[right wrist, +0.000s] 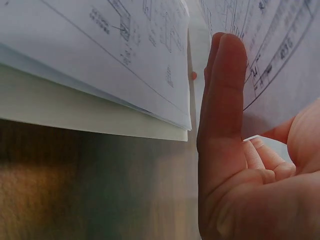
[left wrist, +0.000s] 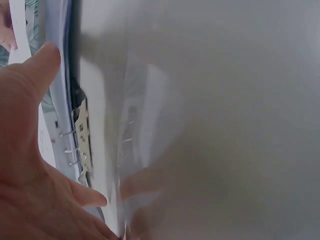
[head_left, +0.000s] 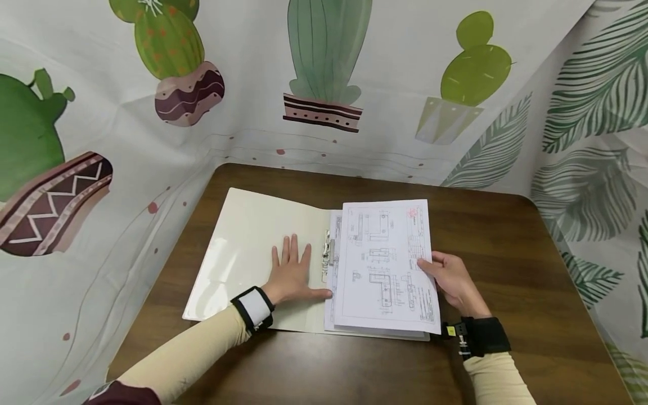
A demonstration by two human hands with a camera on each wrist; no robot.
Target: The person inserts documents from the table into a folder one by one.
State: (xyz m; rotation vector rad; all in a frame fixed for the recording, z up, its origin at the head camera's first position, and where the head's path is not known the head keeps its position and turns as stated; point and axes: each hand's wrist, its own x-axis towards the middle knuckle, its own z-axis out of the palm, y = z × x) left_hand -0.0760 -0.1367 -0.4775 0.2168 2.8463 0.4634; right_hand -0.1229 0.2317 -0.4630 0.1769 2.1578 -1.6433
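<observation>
An open cream ring binder [head_left: 253,230] lies on the table with a metal ring clip [head_left: 325,259] along its spine. My left hand [head_left: 291,282] is spread flat on the glossy inside of the left cover, thumb stretched across to the left edge of the paper stack [head_left: 329,315]. In the left wrist view, the clip's thin rings [left wrist: 72,150] show beside the hand. My right hand [head_left: 455,284] pinches the right edge of a sheet with technical drawings [head_left: 372,236], thumb on top and fingers beneath. The right wrist view shows this sheet [right wrist: 285,75] lifted and curving above the other pages [right wrist: 100,60].
The brown wooden table [head_left: 496,242] extends around the binder. Behind it hangs a white cloth [head_left: 395,50] printed with cacti, and leaf patterns cover the right side. Straps with small devices [head_left: 488,336] sit on both wrists.
</observation>
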